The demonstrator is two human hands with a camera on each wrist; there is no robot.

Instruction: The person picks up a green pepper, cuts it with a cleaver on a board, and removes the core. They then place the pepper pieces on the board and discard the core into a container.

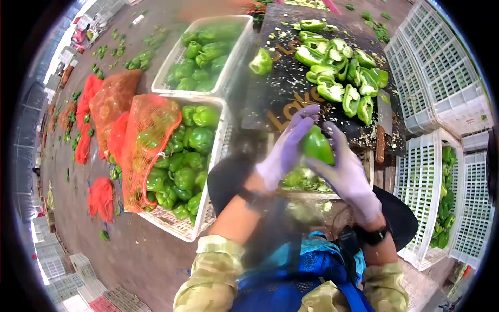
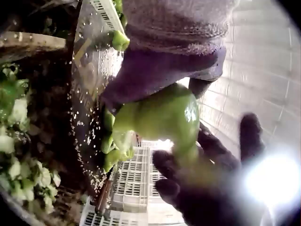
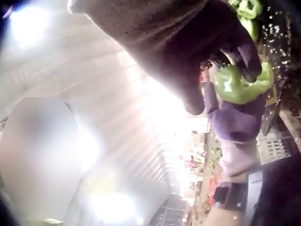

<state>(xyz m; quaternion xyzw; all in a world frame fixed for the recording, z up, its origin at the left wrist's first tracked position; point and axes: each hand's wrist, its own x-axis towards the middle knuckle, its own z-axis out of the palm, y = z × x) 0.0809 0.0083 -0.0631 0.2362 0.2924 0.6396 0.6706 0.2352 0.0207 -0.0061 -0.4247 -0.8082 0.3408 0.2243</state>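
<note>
In the head view a glossy green bell pepper (image 1: 318,145) is between my two hands, above a crate of pepper scraps (image 1: 296,179). My left hand (image 1: 287,148), in a lavender glove, holds the pepper from its left side, with purple glove fingers close over it in the left wrist view. My right hand (image 1: 352,177), in a pale glove, is at the pepper's other side, its fingers spread and loosely bent. In the right wrist view those fingers overlap the pepper (image 3: 240,87) while the thumb stands apart from it.
Ahead lies a black board (image 1: 270,93) strewn with seeds, bearing cut pepper halves (image 1: 332,88) and a wooden-handled knife (image 1: 381,143). Crates of whole peppers (image 1: 184,177) stand to the left, beside red mesh bags (image 1: 117,99). White crates (image 1: 434,67) are stacked at right.
</note>
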